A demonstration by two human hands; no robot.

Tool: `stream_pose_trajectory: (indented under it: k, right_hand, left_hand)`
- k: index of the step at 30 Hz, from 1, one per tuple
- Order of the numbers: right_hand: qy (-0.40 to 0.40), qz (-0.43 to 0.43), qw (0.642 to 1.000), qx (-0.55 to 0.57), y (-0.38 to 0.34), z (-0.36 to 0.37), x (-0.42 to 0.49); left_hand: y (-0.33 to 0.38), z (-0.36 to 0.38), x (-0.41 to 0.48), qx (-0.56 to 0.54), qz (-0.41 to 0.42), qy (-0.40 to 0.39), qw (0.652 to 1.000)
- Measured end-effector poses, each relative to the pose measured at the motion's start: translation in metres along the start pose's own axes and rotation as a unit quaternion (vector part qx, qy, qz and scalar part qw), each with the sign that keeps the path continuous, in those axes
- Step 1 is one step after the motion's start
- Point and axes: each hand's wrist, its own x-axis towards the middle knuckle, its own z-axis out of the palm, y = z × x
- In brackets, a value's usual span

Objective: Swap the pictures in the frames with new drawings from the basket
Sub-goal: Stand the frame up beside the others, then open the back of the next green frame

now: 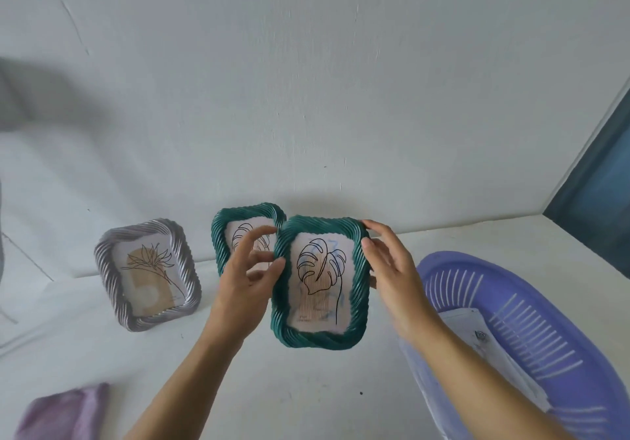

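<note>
A green twisted-rope frame (320,335) with a leaf line drawing is held upright just above the white table. My left hand (247,277) grips its left edge and my right hand (392,269) grips its right edge. Behind my left hand a second green frame (221,235) with a similar leaf drawing leans against the wall. A silver frame (112,276) with a flower drawing stands to the left. The purple slatted basket (531,306) at right holds white sheets (477,330).
A purple cloth (64,412) lies at the table's front left corner. A white wall (306,81) rises directly behind the frames. At the far right is a dark blue panel (600,180). A grey blurred shape sits at the left edge.
</note>
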Motion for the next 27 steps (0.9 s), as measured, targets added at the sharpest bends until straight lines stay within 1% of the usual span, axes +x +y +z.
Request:
stream_pose_trajectory:
  k: [2,4,5,8,11,14,17,19,22,25,27]
  right_hand:
    - [-0.023,0.033,0.997,0.069,0.000,0.017,-0.015]
    - [-0.042,0.089,0.985,0.139,0.000,0.034,-0.031]
    - [-0.053,0.116,0.979,0.157,0.000,0.042,-0.039]
    - [-0.100,0.175,0.965,0.165,0.007,0.063,-0.059]
    - [-0.170,0.209,0.945,0.188,0.014,0.077,-0.077]
    - [-0.244,0.196,0.932,0.182,0.020,0.079,-0.093]
    - [-0.279,0.173,0.935,0.132,0.023,0.079,-0.105]
    - [-0.268,0.145,0.948,0.095,0.018,0.082,-0.110]
    - [-0.242,0.080,0.966,0.045,0.011,0.085,-0.114]
    - [-0.198,0.016,0.979,-0.050,0.010,0.082,-0.113]
    - [-0.198,0.020,0.977,-0.076,0.008,0.076,-0.112]
  left_hand:
    - [-0.003,-0.020,-0.022,-0.036,-0.033,0.016,0.999]
    - [-0.009,-0.038,-0.045,-0.079,-0.072,0.030,0.994]
    - [-0.012,-0.045,-0.057,-0.096,-0.090,0.036,0.991]
    - [-0.024,-0.064,-0.091,-0.133,-0.127,0.057,0.981]
    - [-0.034,-0.078,-0.118,-0.161,-0.151,0.079,0.972]
    - [-0.042,-0.087,-0.133,-0.183,-0.171,0.101,0.963]
    - [-0.046,-0.088,-0.139,-0.212,-0.181,0.118,0.953]
    - [-0.047,-0.085,-0.138,-0.221,-0.186,0.121,0.950]
    - [-0.049,-0.075,-0.135,-0.225,-0.196,0.125,0.946]
    - [-0.056,-0.062,-0.131,-0.211,-0.212,0.119,0.947]
    - [-0.063,-0.055,-0.130,-0.181,-0.230,0.109,0.950]
